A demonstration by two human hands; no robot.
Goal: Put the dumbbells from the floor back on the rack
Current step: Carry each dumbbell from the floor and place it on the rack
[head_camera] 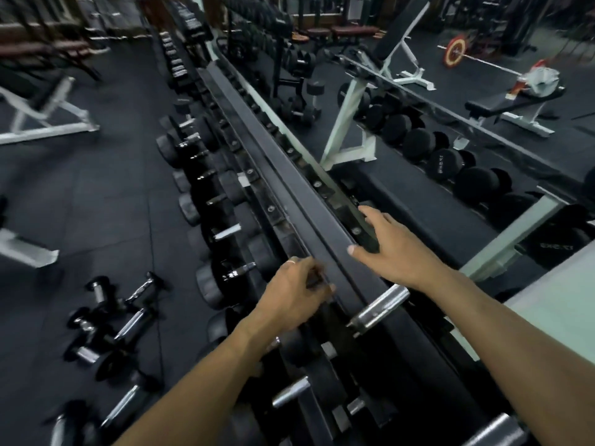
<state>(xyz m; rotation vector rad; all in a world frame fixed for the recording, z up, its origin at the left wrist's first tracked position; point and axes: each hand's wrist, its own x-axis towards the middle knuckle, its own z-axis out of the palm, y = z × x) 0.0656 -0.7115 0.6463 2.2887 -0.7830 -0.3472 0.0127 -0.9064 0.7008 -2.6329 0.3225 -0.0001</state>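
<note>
nearest the camera, both forearms reach out over the rack (325, 220), a long dark rack that runs away beside a mirror. the left hand (291, 292) sits low against the front rail with its fingers curled under; motion blur hides whether they grip anything, so i cannot tell its state. the right hand (391, 249) lies spread and relaxed on the top rail, fingers straight, holding nothing. just below the hands, chrome handles of racked dumbbells (380, 305) poke out of their cradles. down to the left, a loose cluster of small dumbbells (112, 320) lies on the floor (80, 204), some touching each other, well apart from either hand, so most of the job looks undone. further along, the lower shelf holds a row of larger dumbbells (206, 201), and a bench (48, 111) stands on the far floor. the risk from here, as i judge it: the floor pieces are round-ended and tangled, so lifting one could roll its neighbours toward the feet, and a careless drop into a cradle could pinch fingers against the rail.
</note>
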